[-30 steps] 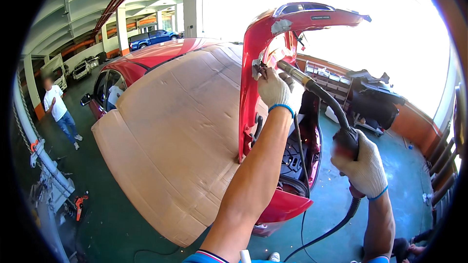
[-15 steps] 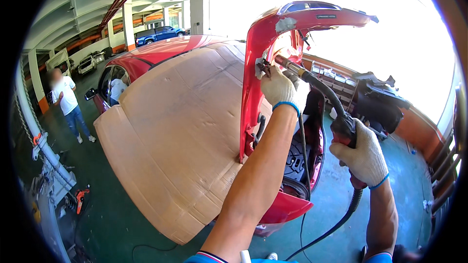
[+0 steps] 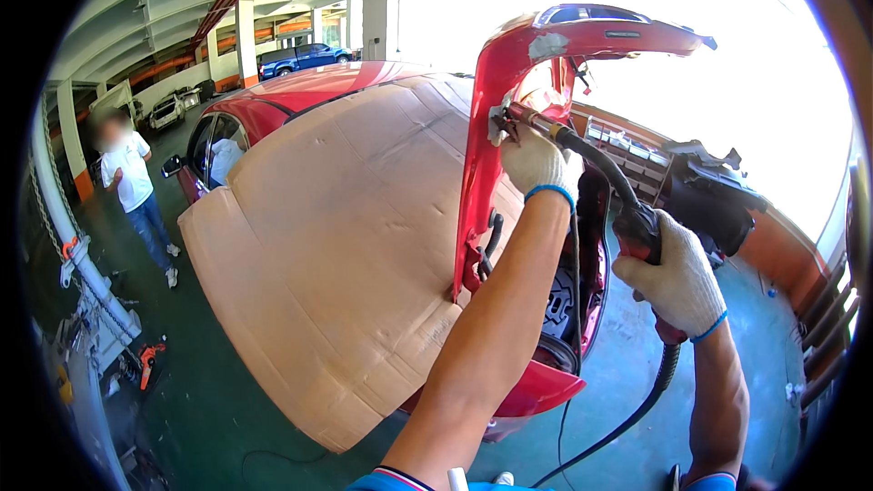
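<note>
My right hand (image 3: 677, 282), in a white knit glove, is wrapped round the handle of a welding torch (image 3: 639, 229). The torch's neck reaches up and left, its metal nozzle close to a bare grey patch (image 3: 496, 125) on the side of the raised red trunk lid (image 3: 475, 191). At that patch my left hand (image 3: 538, 164), gloved too, is closed, its fingertips on a small dark piece that I cannot make out. The nozzle passes just above the left hand's fingers. Another bare patch (image 3: 547, 45) shows higher on the lid.
Brown cardboard (image 3: 336, 245) covers the red car's rear window area. The torch cable (image 3: 627, 423) hangs to the floor. At left stand a person in a white shirt (image 3: 127, 173) and a post with a chain (image 3: 77, 245). A black bumper part (image 3: 709, 191) lies by the right wall.
The torch nozzle has moved closer to the bare patch and the left fingertips. My left hand stays at the patch. The view has shifted slightly.
</note>
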`<state>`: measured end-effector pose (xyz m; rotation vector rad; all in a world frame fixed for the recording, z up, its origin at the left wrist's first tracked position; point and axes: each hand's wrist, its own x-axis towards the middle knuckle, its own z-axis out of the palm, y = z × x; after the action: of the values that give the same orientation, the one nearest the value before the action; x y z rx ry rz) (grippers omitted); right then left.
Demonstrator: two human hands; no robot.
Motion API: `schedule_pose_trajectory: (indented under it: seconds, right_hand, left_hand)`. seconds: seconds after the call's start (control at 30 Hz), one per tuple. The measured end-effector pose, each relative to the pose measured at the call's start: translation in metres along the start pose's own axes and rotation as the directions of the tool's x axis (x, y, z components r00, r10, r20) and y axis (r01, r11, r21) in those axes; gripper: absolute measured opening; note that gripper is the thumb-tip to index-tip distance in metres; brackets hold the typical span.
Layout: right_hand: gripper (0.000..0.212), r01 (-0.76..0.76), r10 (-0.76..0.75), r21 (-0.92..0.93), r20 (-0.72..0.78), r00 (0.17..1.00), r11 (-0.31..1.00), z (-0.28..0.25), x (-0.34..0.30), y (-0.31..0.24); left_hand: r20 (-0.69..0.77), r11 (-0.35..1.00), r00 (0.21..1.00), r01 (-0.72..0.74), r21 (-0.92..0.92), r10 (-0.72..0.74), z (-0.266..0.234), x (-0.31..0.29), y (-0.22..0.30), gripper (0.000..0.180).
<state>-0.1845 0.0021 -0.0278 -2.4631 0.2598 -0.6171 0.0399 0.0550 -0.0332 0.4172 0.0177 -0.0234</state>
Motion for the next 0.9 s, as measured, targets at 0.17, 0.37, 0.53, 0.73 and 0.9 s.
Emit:
schedule_pose_trajectory:
  seconds: [0.17,0.37,0.53,0.73,0.9]
  right_hand:
    - [0.038,-0.076,0.076,0.017,0.001,0.997,0.997,0.002,-0.001,-0.017]
    - [0.038,-0.104,0.104,0.056,0.004,0.995,0.993,0.006,0.001,-0.028]
    - [0.04,-0.127,0.126,0.061,0.019,0.992,0.99,0.003,-0.001,-0.033]
    - [0.042,-0.125,0.124,0.049,0.024,0.992,0.991,0.006,-0.001,-0.038]
    - [0.038,-0.126,0.126,0.034,0.004,0.992,0.991,0.009,-0.002,-0.038]
  left_hand:
    - [0.025,0.998,0.998,0.065,-0.002,-0.065,-0.003,0.004,-0.004,0.043]
    - [0.057,0.998,0.998,-0.013,-0.068,0.017,-0.005,0.028,-0.022,0.046]
    - [0.052,0.992,0.997,0.056,-0.109,-0.051,-0.006,0.019,-0.015,0.029]
    - [0.039,0.995,0.999,0.033,-0.097,-0.03,-0.007,0.034,-0.025,0.035]
    - [0.04,0.999,0.999,0.015,-0.04,-0.013,-0.007,0.033,-0.027,0.039]
